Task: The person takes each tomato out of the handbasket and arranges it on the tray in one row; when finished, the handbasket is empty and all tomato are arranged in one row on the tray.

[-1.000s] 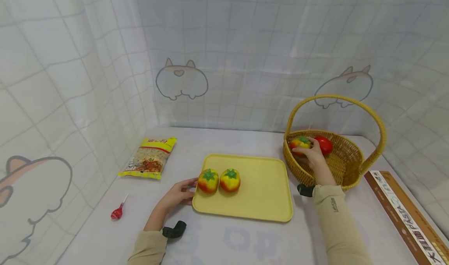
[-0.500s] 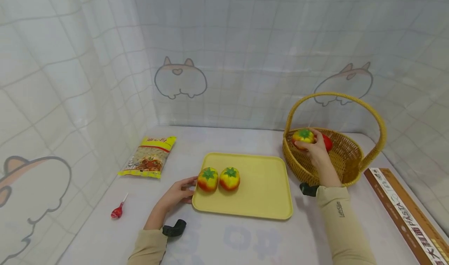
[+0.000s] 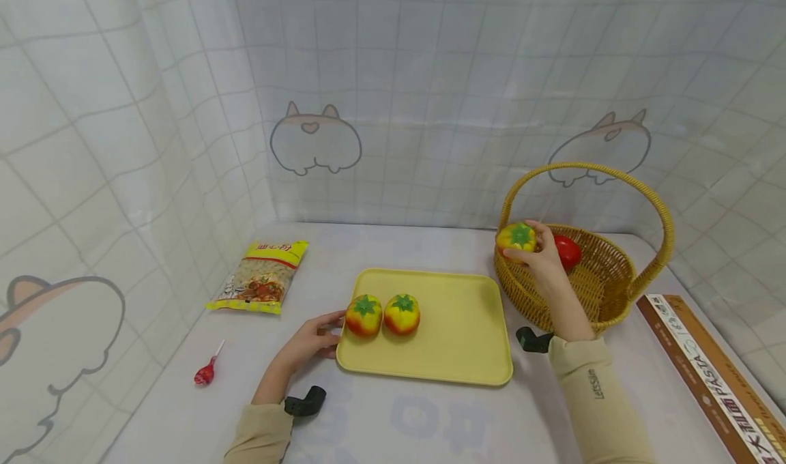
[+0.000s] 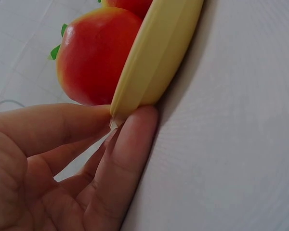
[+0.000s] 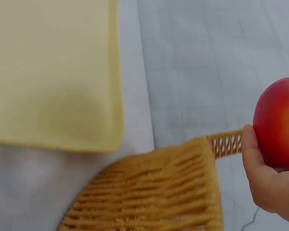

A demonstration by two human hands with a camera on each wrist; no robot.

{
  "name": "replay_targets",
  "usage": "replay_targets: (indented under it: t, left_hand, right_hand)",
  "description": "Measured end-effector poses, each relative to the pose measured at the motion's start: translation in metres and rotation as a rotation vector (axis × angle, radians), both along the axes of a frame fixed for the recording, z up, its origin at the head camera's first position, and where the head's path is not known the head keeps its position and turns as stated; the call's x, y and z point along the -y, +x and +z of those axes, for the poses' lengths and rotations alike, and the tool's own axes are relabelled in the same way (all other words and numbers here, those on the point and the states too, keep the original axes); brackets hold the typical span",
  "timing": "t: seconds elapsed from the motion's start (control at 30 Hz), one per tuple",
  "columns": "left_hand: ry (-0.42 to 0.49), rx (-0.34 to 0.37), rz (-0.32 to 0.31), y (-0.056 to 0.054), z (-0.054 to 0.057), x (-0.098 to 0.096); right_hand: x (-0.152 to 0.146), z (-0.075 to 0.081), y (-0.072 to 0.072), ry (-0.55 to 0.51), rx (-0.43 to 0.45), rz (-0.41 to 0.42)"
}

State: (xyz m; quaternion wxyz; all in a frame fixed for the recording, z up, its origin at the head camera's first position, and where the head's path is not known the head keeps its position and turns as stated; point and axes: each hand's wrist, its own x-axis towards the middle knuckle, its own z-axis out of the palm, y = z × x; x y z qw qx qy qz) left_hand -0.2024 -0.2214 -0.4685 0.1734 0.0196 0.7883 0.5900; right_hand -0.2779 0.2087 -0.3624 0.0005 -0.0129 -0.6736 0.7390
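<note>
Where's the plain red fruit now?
In the head view, the plain red fruit sits inside the wicker basket at right, just right of the right hand holding a green-topped fruit.

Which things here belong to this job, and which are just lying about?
Likely in use:
fruit in right hand
tray pinched by left hand
two similar fruits on it
wicker basket

Likely lying about:
food packet
lollipop
PASTA box
perhaps the red fruit
</note>
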Motion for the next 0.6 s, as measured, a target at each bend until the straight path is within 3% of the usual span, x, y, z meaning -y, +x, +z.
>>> replay_targets:
  t: [0.33, 0.6]
  left_hand:
    - [-0.014, 0.011, 0.009, 0.001, 0.003, 0.000]
    - [0.003, 0.012, 0.004, 0.000, 0.001, 0.001]
  right_hand:
    - [0.024, -0.002, 0.008, 0.046, -0.053, 0.074]
    - [0.043, -0.010, 0.017, 0.067, -0.010, 0.150]
